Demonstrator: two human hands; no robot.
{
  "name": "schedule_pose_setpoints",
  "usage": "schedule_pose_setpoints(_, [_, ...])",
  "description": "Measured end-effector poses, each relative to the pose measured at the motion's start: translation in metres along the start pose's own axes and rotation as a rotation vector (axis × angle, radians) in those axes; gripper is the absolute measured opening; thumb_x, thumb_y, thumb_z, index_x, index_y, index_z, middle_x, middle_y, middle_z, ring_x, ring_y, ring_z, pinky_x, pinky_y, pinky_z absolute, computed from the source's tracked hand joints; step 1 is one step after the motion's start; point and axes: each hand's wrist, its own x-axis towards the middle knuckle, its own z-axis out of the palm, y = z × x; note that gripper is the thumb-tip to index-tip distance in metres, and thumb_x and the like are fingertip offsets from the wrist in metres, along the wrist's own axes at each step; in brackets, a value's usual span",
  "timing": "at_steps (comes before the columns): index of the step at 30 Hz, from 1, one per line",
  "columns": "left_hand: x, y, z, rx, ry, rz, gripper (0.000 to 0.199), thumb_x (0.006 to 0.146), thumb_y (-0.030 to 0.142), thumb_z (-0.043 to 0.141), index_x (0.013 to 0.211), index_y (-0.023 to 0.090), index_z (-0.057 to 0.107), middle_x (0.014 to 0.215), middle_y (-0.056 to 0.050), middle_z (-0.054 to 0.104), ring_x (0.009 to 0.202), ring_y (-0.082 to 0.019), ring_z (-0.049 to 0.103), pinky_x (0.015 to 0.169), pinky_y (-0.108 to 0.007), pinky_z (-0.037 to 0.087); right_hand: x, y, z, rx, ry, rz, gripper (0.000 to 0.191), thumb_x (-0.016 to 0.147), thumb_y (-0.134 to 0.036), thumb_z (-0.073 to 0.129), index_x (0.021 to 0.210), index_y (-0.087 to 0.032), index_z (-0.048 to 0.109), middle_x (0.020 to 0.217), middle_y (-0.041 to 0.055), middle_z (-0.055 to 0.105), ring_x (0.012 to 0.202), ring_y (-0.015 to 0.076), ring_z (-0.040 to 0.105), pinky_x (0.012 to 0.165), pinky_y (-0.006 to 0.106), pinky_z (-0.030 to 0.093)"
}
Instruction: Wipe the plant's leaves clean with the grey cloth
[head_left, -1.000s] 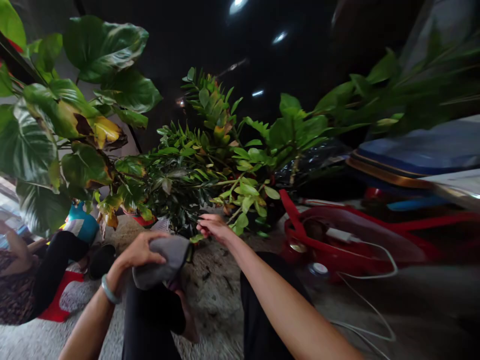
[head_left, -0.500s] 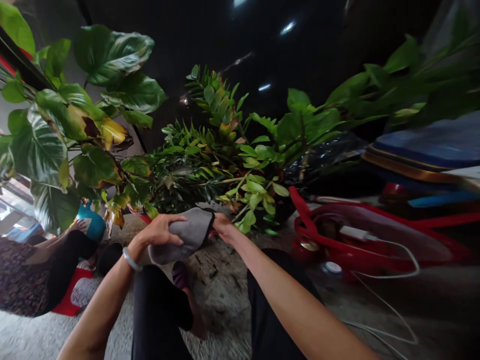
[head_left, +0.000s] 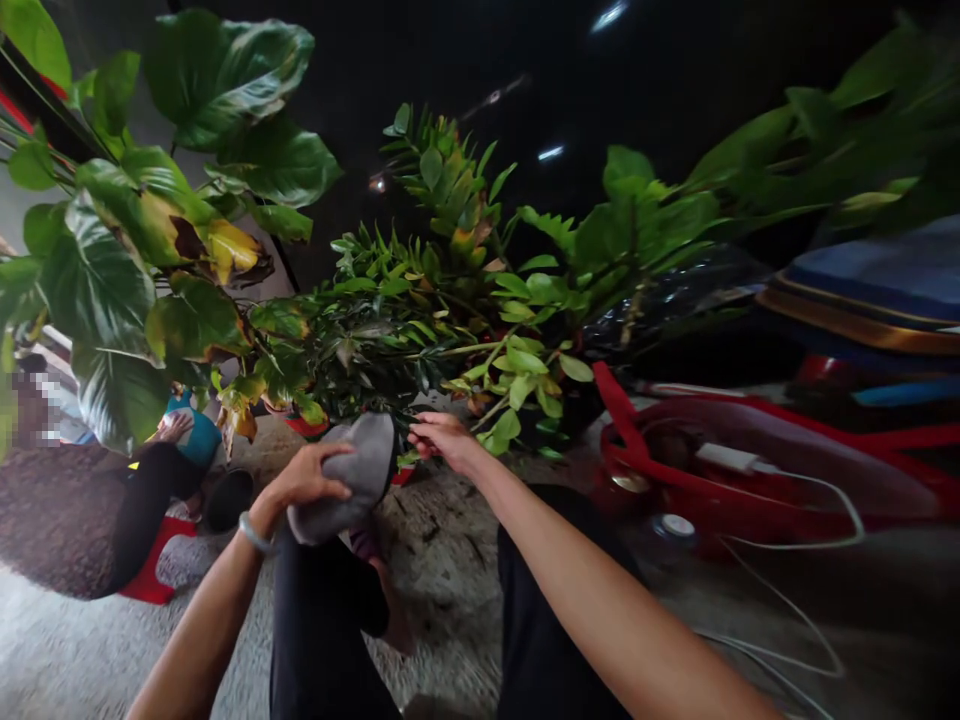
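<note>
My left hand (head_left: 319, 478) holds a soft grey fabric piece (head_left: 367, 455) with a black edge, rounded like a cap or pouch. Its thumb lies across the fabric and the fingers bend around it. A pale bracelet circles that wrist. Just right of the black edge is my right hand (head_left: 442, 440), its fingers drawn together in a pinch. Whatever they hold, if anything, is too small to make out. Both hands are above and between my knees.
Potted plants (head_left: 517, 360) stand close ahead, with large leaves (head_left: 97, 270) at left. A red bag (head_left: 697, 470) holding a white power bank (head_left: 727, 458) with a cable lies at right. A person (head_left: 67, 510) sits at left beside a dark pot (head_left: 229, 500).
My right hand has come away from the black edge of the grey fabric piece. My left hand has turned the fabric piece more upright. The view has shifted slightly.
</note>
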Motion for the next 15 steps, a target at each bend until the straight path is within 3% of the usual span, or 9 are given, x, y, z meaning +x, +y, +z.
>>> schedule_pose_setpoints(2, [-0.024,-0.005,-0.005,-0.047,-0.018,-0.010,0.063,0.058,0.023,0.086,0.120,0.021,0.076,0.123,-0.007,0.076,0.116,-0.033,0.068,0.106,-0.043,0.051,0.001,0.001,-0.004,-0.017,-0.003,-0.005,0.012,0.077,-0.012,0.074,0.081,-0.016,0.064,0.053,-0.0020,0.066,0.037,0.0075,0.052,0.034,0.016,0.043])
schedule_pose_setpoints(3, [-0.030,-0.004,-0.014,-0.073,0.061,-0.004,0.063,0.059,0.024,0.086,0.121,0.021,0.075,0.125,-0.006,0.075,0.118,-0.033,0.067,0.108,-0.044,0.050,0.001,0.001,-0.005,-0.017,-0.010,-0.011,0.012,0.077,-0.012,0.074,0.080,-0.016,0.063,0.053,-0.0018,0.066,0.037,0.0075,0.051,0.034,0.016,0.043])
schedule_pose_setpoints(5, [-0.026,0.002,-0.037,-0.108,0.354,0.021,0.063,0.061,0.027,0.085,0.123,0.020,0.074,0.125,-0.007,0.075,0.118,-0.033,0.067,0.108,-0.045,0.051,0.002,0.001,-0.007,-0.004,-0.029,-0.026,0.014,0.076,-0.014,0.076,0.077,-0.016,0.062,0.054,-0.0010,0.066,0.037,0.0074,0.051,0.035,0.016,0.044])
schedule_pose_setpoints(7, [-0.007,0.010,-0.054,-0.128,0.674,0.037,0.067,0.063,0.032,0.085,0.127,0.020,0.071,0.124,-0.009,0.075,0.116,-0.032,0.068,0.104,-0.044,0.053,0.003,0.000,-0.007,0.010,-0.029,-0.038,0.016,0.075,-0.015,0.077,0.074,-0.016,0.061,0.055,-0.0004,0.066,0.038,0.0072,0.052,0.036,0.016,0.045])
schedule_pose_setpoints(9, [0.018,0.013,-0.055,-0.141,0.851,0.022,0.069,0.066,0.033,0.084,0.132,0.020,0.068,0.124,-0.009,0.074,0.115,-0.031,0.069,0.103,-0.043,0.054,0.003,-0.001,-0.005,0.025,-0.020,-0.040,0.015,0.075,-0.016,0.077,0.074,-0.016,0.062,0.055,-0.0004,0.066,0.039,0.0071,0.052,0.037,0.016,0.046])
schedule_pose_setpoints(11, [0.034,0.007,-0.036,-0.136,0.805,-0.037,0.069,0.067,0.029,0.083,0.132,0.016,0.067,0.124,-0.010,0.074,0.115,-0.030,0.069,0.104,-0.044,0.053,0.003,-0.002,-0.003,0.032,-0.016,-0.042,0.014,0.076,-0.016,0.076,0.075,-0.016,0.062,0.055,-0.0009,0.066,0.039,0.0070,0.052,0.037,0.016,0.046])
schedule_pose_setpoints(13, [0.033,-0.004,-0.005,-0.115,0.575,-0.116,0.067,0.063,0.023,0.083,0.127,0.013,0.070,0.119,-0.011,0.076,0.113,-0.032,0.070,0.104,-0.045,0.052,0.002,-0.002,-0.002,0.015,-0.008,-0.047,0.012,0.077,-0.015,0.075,0.076,-0.016,0.063,0.055,-0.0013,0.066,0.039,0.0072,0.053,0.037,0.016,0.045])
schedule_pose_setpoints(15, [0.017,-0.016,0.023,-0.108,0.279,-0.153,0.067,0.058,0.019,0.086,0.123,0.015,0.073,0.115,-0.009,0.078,0.110,-0.033,0.071,0.103,-0.045,0.053,0.001,-0.002,-0.003,-0.040,0.022,-0.050,0.009,0.078,-0.013,0.073,0.079,-0.016,0.064,0.054,-0.0021,0.065,0.038,0.0078,0.052,0.036,0.017,0.043])
